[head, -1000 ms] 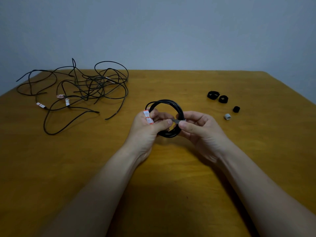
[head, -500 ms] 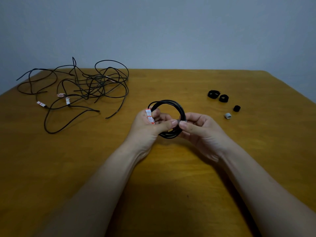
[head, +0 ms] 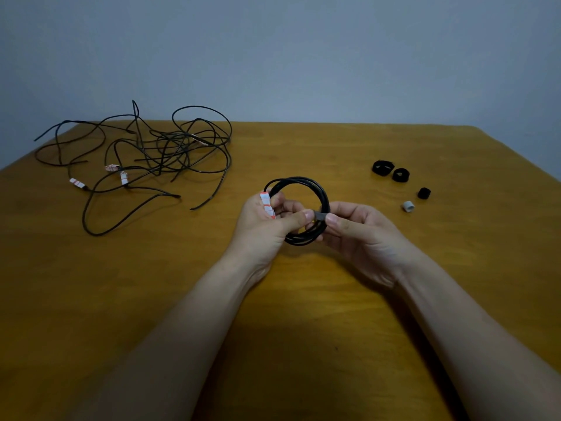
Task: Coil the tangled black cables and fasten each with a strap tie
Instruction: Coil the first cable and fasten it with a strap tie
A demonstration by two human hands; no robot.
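both thumbs press on a grey strap (head: 318, 214) wrapped across the right side of a black coil (head: 299, 211), the thumb tips nearly touching over it. the left hand (head: 267, 227) is closed around the coil's left side, fingers curled through the ring, with a white-and-red tag (head: 267, 205) standing up against them. the right hand (head: 361, 230) pinches the strap and the coil's right edge between thumb and curled fingers. the coil is held tilted above the table (head: 303, 329), near its middle.

no containers show. right of the hands, well apart from them, lie loose ties: two black rolls (head: 390, 171) side by side, a smaller black one (head: 423, 193), and a grey one (head: 408, 206) nearest the right hand. far left on the table sprawls the tangle (head: 158, 156) of black cables with small white-and-red tags (head: 77, 183).
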